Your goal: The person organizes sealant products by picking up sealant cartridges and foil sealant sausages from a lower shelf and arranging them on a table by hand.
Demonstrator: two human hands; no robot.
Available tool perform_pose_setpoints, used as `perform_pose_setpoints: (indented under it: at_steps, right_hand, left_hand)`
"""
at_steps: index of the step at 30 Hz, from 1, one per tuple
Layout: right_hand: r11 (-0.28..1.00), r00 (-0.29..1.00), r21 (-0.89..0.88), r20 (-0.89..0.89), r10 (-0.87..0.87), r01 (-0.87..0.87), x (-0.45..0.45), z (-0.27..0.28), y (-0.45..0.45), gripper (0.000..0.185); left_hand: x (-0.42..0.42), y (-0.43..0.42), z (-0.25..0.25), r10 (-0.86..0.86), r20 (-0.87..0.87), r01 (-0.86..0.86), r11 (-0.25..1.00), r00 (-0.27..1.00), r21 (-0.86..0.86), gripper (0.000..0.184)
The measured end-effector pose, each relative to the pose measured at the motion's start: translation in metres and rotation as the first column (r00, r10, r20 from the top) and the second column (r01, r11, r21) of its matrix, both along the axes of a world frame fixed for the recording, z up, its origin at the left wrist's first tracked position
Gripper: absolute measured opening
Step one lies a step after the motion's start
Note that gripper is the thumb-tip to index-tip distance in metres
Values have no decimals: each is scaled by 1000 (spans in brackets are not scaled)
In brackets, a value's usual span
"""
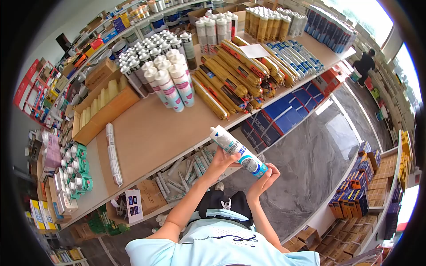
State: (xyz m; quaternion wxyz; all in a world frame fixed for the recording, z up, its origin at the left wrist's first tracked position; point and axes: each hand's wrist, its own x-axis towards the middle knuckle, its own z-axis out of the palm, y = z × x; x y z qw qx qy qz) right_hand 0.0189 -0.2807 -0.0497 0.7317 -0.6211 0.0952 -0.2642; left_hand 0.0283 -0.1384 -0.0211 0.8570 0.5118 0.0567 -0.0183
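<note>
A: Where's the white-and-blue plastic cyl. cartridge [240,152]?

B: Tilted, nr brown tabletop [151,142]. L hand [222,161] wraps its side; R hand [262,181], fingers close together, props base, prob. for steadiness.

Cartridge [239,152], centre of dial: white body, blue print, grey oval, bright teal-blue band. Grouped cartridges [170,86], 11 o'clock: white, pale aqua lower down, pink patches. Sausage packs [224,84], 12 o'clock: golden brown, dark and orange-red labels. Slim tubes [295,57], between 1 and 2: silvery white, blue bands. Tabletop [151,133], 9 o'clock: tan. Cans [81,166], between 8 and 9: green and white. Floor [306,153], 3 o'clock: grey — paler marbled veining. Shirt [222,244], 6 o'clock: pale aqua, dark script and dots.
</note>
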Motion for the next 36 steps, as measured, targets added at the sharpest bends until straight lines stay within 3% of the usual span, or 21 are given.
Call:
perform_pose_setpoints:
  at_steps: [5,7,9,11,12,14,17,18,19,21,25,28,33,36]
  right_hand:
    - [989,989,35,-3,145,-145,0,9,27,26]
    - [957,972,-168,-69,227,-235,6,10,35,30]
    - [869,881,-170,-187,434,-464,13,16,40,32]
    - [784,857,-346,-212,470,-515,34,-6,44,30]
    - [729,810,-355,-233,538,-586,38,0,45,30]
    - [620,739,-417,-239,630,-664,44,15,54,28]
    - [553,698,-496,-164,697,-669,54,10,70,30]
    - [545,692,-504,-159,704,-671,59,5,76,32]
    - [532,691,-514,-182,700,-673,61,10,82,31]
    - [516,661,-518,-135,738,-682,71,7,96,31]
    - [437,574,-560,-85,814,-703,83,20,121,32]
    - [372,548,-632,-102,830,-680,84,37,136,35]
    - [321,495,-678,-72,866,-661,91,21,157,37]
    - [296,458,-559,-174,871,-774,84,23,165,37]
  left_hand:
    - [6,30,15,72,125,-80,995,989,62,58]
    - [7,45,20,151,181,-175,977,972,124,60]
    - [11,63,20,209,254,-272,931,944,245,60]
    - [15,80,16,238,476,-466,765,846,445,60]
    - [12,86,21,250,476,-476,758,843,446,60]
    - [6,96,37,270,583,-623,532,766,573,61]
    - [-3,117,40,372,489,-614,511,789,602,63]
    - [0,130,37,322,603,-683,368,730,631,64]
    - [0,136,42,341,582,-672,448,738,590,66]
    - [-5,157,44,337,504,-604,365,795,709,69]
    - [-7,178,47,297,541,-614,283,787,737,58]
    - [-10,182,48,320,481,-578,455,816,677,58]
    - [-9,189,42,289,526,-601,388,800,699,59]
    - [-10,185,39,272,509,-578,373,816,726,60]
